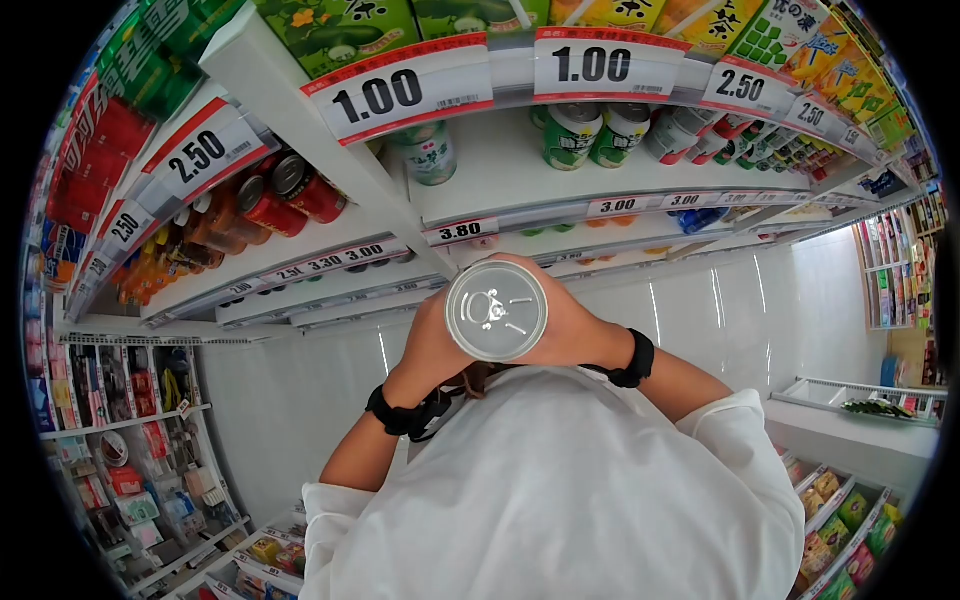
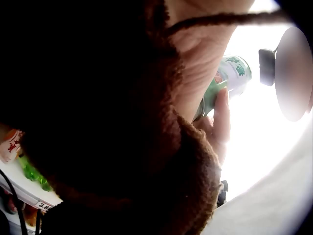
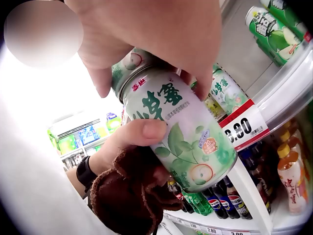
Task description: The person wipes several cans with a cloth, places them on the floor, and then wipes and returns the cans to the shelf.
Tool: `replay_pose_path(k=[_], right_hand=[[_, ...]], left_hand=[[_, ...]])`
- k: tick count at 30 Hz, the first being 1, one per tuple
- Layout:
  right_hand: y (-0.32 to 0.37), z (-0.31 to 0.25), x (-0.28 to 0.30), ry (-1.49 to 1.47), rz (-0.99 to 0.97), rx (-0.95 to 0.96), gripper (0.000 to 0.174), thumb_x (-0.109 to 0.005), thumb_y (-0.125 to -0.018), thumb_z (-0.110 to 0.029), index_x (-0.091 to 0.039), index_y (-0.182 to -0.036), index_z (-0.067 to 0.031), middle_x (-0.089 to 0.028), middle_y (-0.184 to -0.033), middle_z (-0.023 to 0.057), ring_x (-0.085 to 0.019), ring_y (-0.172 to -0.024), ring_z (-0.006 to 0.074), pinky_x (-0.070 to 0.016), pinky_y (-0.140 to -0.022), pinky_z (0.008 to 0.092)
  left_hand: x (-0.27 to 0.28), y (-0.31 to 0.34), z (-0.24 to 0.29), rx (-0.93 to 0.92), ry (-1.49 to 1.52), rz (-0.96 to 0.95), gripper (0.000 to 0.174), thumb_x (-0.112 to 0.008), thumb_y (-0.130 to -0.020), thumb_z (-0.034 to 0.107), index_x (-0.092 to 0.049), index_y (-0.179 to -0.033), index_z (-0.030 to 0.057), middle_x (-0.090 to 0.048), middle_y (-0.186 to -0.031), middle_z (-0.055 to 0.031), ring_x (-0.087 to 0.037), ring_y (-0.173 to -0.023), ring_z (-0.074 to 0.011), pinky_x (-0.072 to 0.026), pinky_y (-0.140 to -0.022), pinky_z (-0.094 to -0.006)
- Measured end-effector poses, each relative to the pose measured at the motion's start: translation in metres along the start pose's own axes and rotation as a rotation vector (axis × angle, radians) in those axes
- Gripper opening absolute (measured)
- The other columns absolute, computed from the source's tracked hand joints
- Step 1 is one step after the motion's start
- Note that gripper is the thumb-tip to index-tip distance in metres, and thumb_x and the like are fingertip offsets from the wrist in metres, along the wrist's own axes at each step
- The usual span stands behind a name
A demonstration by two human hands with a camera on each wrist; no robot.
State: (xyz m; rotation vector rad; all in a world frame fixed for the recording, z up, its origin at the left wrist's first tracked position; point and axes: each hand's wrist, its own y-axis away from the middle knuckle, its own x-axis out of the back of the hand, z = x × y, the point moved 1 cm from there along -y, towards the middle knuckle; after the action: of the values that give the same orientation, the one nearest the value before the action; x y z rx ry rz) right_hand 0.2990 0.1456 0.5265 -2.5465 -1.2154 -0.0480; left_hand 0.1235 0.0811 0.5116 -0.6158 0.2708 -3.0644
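Observation:
Both hands grip green-and-white drink cans held end to end before the chest. In the head view a can's silver lid (image 1: 497,307) faces the camera, between the left hand (image 1: 433,335) and right hand (image 1: 580,325). The right wrist view shows the right hand (image 3: 156,34) above, its fingers round the upper can (image 3: 131,62); the left hand (image 3: 129,139) lays its thumb across the lower can (image 3: 188,132). From the left wrist, a can (image 2: 237,73) shows beyond the left palm (image 2: 203,54), with the right hand's fingers (image 2: 221,117) beside it. Much of the left hand's grip is hidden.
White shelves (image 1: 520,180) with drinks and price tags curve ahead, very near the hands. A similar can (image 1: 428,152) stands on one shelf. Racks of goods (image 1: 140,480) are at the left, a low display (image 1: 850,520) at the right, and grey floor (image 1: 270,400) lies below.

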Motion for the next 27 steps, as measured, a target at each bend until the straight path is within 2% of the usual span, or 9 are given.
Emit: replay_pose_path(k=[5,8,13,15,16,18,23,25,27], right_hand=[[-0.016,-0.006,-0.008,-0.006,-0.083,-0.017,0.089,-0.085,-0.071,-0.020,-0.035,-0.143,-0.0026,-0.046,-0.139,0.0148,-0.044,-0.132,0.0277,-0.0348,-0.110,0.0385],[-0.027,-0.016,-0.009,-0.015,-0.132,-0.001,0.090,-0.086,-0.072,-0.021,-0.035,-0.143,-0.0026,-0.046,-0.139,0.0140,-0.044,-0.132,0.0271,-0.0346,-0.110,0.0390],[-0.037,0.016,0.011,-0.035,-0.178,0.167,0.088,-0.085,-0.073,-0.021,-0.035,-0.143,-0.0021,-0.048,-0.137,0.0137,-0.046,-0.130,0.0254,-0.0358,-0.109,0.0393],[-0.047,0.032,0.023,-0.225,0.114,0.124,0.083,-0.084,-0.075,-0.023,-0.038,-0.141,-0.0021,-0.051,-0.130,0.0144,-0.049,-0.125,0.0252,-0.0370,-0.107,0.0403],[-0.060,0.038,0.025,-0.225,0.105,0.128,0.083,-0.084,-0.075,-0.023,-0.038,-0.141,-0.0021,-0.051,-0.130,0.0144,-0.049,-0.125,0.0252,-0.0370,-0.107,0.0403],[-0.094,0.049,0.032,-0.048,0.487,0.054,0.078,-0.083,-0.076,-0.024,-0.040,-0.137,-0.0017,-0.052,-0.124,0.0139,-0.051,-0.120,0.0255,-0.0386,-0.104,0.0409],[-0.165,0.067,0.032,0.275,0.565,0.176,0.068,-0.081,-0.077,-0.019,-0.044,-0.131,-0.0009,-0.054,-0.121,0.0133,-0.053,-0.115,0.0274,-0.0428,-0.097,0.0414],[-0.182,0.070,0.029,0.186,0.421,0.300,0.063,-0.081,-0.077,-0.017,-0.048,-0.127,0.0007,-0.057,-0.121,0.0154,-0.057,-0.112,0.0272,-0.0456,-0.095,0.0398],[-0.187,0.061,0.027,0.375,0.442,0.328,0.048,-0.081,-0.078,-0.015,-0.057,-0.117,0.0013,-0.063,-0.111,0.0143,-0.061,-0.105,0.0251,-0.0471,-0.091,0.0369]], left_hand=[[0.008,0.017,-0.020,0.007,-0.051,-0.005,0.048,-0.082,-0.069,0.014,-0.063,-0.110,0.0001,-0.071,-0.097,-0.0150,-0.070,-0.086,-0.0261,-0.0535,-0.077,-0.0332],[0.008,0.024,-0.023,0.151,0.109,0.105,0.056,-0.086,-0.067,0.013,-0.059,-0.115,0.0014,-0.068,-0.105,-0.0080,-0.065,-0.094,-0.0176,-0.0522,-0.083,-0.0316],[0.017,0.036,-0.022,0.233,0.154,0.159,0.056,-0.086,-0.069,0.016,-0.059,-0.116,0.0021,-0.067,-0.107,-0.0075,-0.064,-0.097,-0.0171,-0.0511,-0.086,-0.0314],[0.022,0.040,-0.017,0.248,0.140,0.177,0.056,-0.086,-0.070,0.017,-0.059,-0.117,0.0023,-0.067,-0.108,-0.0069,-0.064,-0.097,-0.0171,-0.0510,-0.086,-0.0315],[0.023,0.043,-0.019,0.247,0.139,0.187,0.056,-0.086,-0.070,0.017,-0.059,-0.117,0.0023,-0.067,-0.108,-0.0069,-0.064,-0.097,-0.0171,-0.0510,-0.086,-0.0315],[0.026,0.049,-0.024,0.271,0.178,0.193,0.048,-0.085,-0.072,0.017,-0.062,-0.112,0.0026,-0.069,-0.107,-0.0059,-0.065,-0.096,-0.0165,-0.0510,-0.086,-0.0313],[0.031,0.054,-0.007,0.289,0.052,0.218,0.036,-0.083,-0.075,0.018,-0.066,-0.103,0.0030,-0.071,-0.101,-0.0038,-0.065,-0.093,-0.0145,-0.0513,-0.085,-0.0303],[0.032,0.055,-0.007,0.286,0.053,0.232,0.033,-0.082,-0.076,0.018,-0.067,-0.102,0.0031,-0.071,-0.099,-0.0032,-0.066,-0.091,-0.0140,-0.0514,-0.085,-0.0300],[0.033,0.056,-0.007,0.300,0.053,0.230,0.035,-0.082,-0.075,0.017,-0.067,-0.103,0.0029,-0.071,-0.099,-0.0034,-0.065,-0.091,-0.0136,-0.0513,-0.085,-0.0301]])
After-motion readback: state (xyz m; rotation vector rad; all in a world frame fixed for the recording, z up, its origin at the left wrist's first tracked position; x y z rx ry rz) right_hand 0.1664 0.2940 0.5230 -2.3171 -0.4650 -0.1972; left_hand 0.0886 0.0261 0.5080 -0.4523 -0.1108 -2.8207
